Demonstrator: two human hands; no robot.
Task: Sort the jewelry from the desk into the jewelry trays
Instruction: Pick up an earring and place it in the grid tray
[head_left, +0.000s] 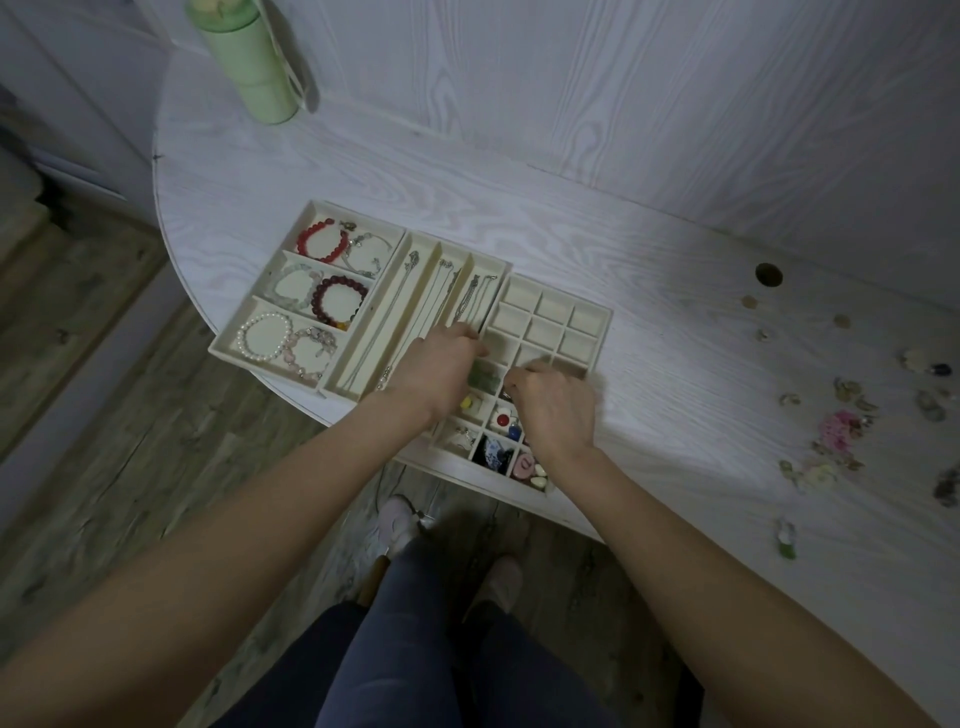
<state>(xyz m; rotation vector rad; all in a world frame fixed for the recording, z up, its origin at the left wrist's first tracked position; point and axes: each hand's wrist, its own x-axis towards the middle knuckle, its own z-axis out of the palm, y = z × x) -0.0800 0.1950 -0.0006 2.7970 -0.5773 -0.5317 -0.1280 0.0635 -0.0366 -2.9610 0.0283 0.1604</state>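
The big white surface is filling most of the view, and its round edge is curving toward 9 o'clock. Three cream trays are sitting side by side on it near the middle.

The bracelet tray is lying toward 10 o'clock with three parts, and bead bracelets are resting in each part: red ones, dark red ones and pearl ones. The necklace tray is touching its right side, and thin chains are lying in its long slots. The grid tray is sitting just right of that; its far boxes are showing only cream lining, and its near boxes are holding small colored pieces.

A green bottle is standing far off at 11 o'clock.

The left hand is reaching over the spot where the necklace tray and grid tray are meeting. Its fingers are curling down, but I cannot tell if it is holding anything. The right hand is hovering over the grid tray with fingers bent; something small and dark seems to be at its fingertips, but it is too blurry to be sure.

Loose jewelry is lying scattered on the surface at 3 o'clock, well apart from the trays.
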